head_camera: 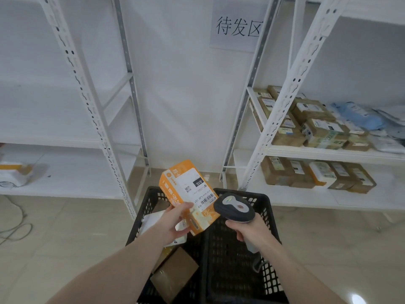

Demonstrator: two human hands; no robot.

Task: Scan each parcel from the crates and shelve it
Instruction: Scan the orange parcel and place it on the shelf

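Note:
My left hand (174,223) grips the near end of an orange parcel box (182,187), whose white shipping label and barcode face up. Just to its right, my right hand (248,229) holds a dark handheld scanner (234,208) by its handle, its head next to the barcode. Both are held above two black plastic crates: the left crate (142,218) has a brown cardboard parcel (175,275) and a white bag parcel (153,220) inside, while the right crate (266,207) shows only its mesh floor.
White metal shelving stands on both sides. The right rack (285,150) carries several brown parcels and blue and white bags on two levels. The left rack (98,139) holds one white-and-orange parcel (13,174). A paper sign hangs on the wall. A cable lies on the tiled floor at left.

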